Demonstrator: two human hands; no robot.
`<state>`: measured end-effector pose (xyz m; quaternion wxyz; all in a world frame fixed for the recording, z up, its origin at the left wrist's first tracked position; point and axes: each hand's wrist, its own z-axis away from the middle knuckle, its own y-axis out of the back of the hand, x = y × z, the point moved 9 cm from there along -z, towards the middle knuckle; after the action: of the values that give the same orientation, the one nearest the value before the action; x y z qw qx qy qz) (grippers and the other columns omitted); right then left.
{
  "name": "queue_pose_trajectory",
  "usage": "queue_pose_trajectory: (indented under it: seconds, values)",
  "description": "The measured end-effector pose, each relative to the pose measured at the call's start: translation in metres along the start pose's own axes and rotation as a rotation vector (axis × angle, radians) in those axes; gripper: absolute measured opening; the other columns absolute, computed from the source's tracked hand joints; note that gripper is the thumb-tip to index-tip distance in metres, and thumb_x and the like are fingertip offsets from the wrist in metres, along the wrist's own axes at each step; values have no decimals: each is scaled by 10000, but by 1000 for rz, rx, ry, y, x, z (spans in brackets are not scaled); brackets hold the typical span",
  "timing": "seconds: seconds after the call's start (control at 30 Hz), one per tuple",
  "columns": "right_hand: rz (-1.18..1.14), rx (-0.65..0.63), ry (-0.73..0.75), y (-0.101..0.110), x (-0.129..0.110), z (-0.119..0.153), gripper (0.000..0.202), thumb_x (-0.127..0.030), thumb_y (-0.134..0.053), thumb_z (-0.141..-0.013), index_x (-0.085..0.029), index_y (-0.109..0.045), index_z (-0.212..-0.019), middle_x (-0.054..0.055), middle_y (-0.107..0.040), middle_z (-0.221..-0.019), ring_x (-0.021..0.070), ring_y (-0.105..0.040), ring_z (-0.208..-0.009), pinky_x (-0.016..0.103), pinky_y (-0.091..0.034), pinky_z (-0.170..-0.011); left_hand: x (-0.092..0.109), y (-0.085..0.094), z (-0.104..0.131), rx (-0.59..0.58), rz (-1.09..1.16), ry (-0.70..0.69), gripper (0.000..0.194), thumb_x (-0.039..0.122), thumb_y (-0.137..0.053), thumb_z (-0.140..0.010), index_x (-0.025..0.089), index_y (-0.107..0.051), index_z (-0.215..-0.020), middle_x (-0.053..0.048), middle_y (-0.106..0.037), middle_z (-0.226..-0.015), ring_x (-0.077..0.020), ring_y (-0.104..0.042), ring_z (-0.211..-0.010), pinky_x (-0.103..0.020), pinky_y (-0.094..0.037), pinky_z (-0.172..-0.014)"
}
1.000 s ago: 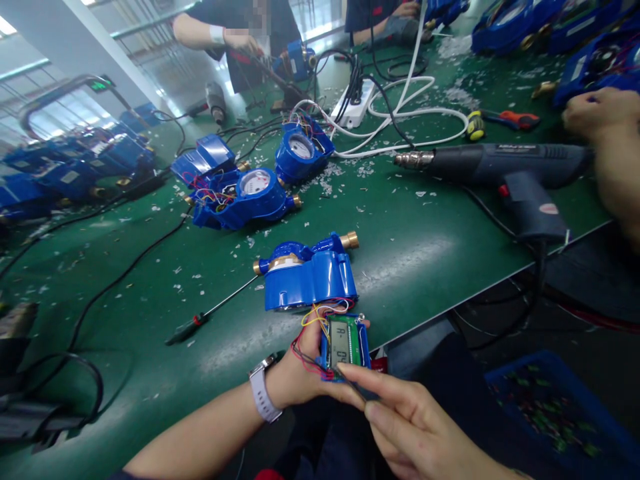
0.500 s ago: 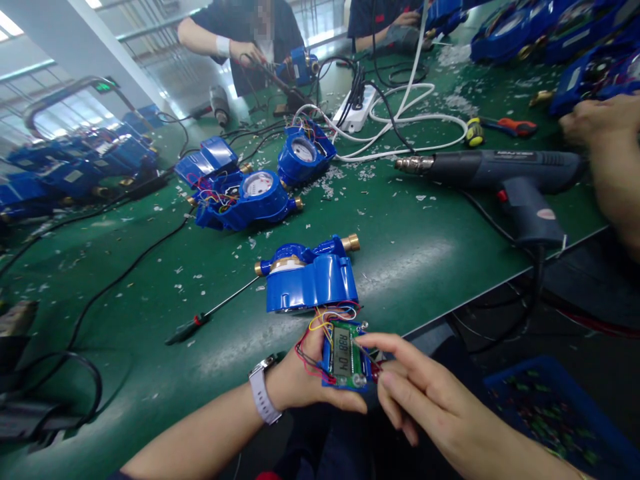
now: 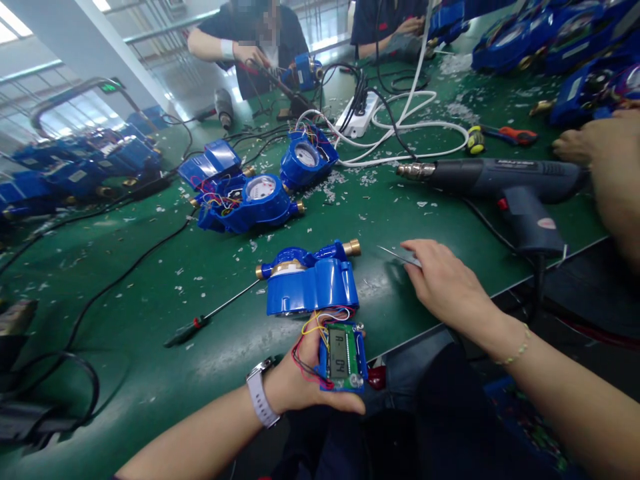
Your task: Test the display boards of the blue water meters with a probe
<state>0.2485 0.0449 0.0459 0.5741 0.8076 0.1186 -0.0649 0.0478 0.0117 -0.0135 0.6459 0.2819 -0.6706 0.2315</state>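
Observation:
My left hand (image 3: 313, 373) is closed around a green circuit board with a small LCD display (image 3: 338, 353), set in a blue housing. Thin coloured wires (image 3: 313, 333) run from the board to a blue water meter (image 3: 313, 283) lying on the bench just beyond. My right hand (image 3: 440, 277) is to the right of that meter, above the green bench, with its fingers closed on slim metal tweezers (image 3: 407, 257) whose tip points left. A screwdriver (image 3: 203, 323) lies left of the meter, its shaft tip near the brass end.
Two blue meters (image 3: 265, 193) with exposed wires stand behind. A heat gun (image 3: 500, 180) lies at right, near another person's hand (image 3: 595, 147). A power strip (image 3: 357, 117), cables, and a yellow-handled tool (image 3: 475, 140) lie farther back. Co-workers sit across the bench (image 3: 150, 287).
My right hand has moved away from the display, up and right over the bench, with the tweezers. The display's characters have changed. My left hand stays nearly in place.

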Motion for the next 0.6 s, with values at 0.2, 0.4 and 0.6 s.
queue_pose_trajectory:
  seconds: [0.2, 0.4, 0.6]
  values:
    - [-536, -98, 300, 26, -89, 30, 257, -360, -537, -951, -187, -503, -764, 13, -537, -700, 166, -514, -645, 280, -378, -588, 2, 7, 0, 62, -165, -40, 906, 517, -803, -659, 248, -274, -1344, -121, -586, -1180, -287, -621, -1040, -439, -504, -941]
    - [-403, -495, 301, -9, -129, 42, 362, -458, -790, -750, -181, -558, -725, -5, -600, -678, 163, -520, -570, 289, -226, -498, 15, 7, -3, 86, -285, -145, 773, 426, -777, -711, 246, -343, -1324, -119, -576, -1198, -284, -614, -1052, -406, -513, -932]
    - [-516, -856, 57, -32, -117, 30, 333, -367, -840, -689, -197, -583, -563, -95, -474, -470, 69, -366, -447, 232, -169, -430, 19, 8, -3, 92, -354, -178, 804, 469, -805, -660, 246, -373, -1299, -95, -590, -1159, -267, -623, -1003, -392, -528, -884]
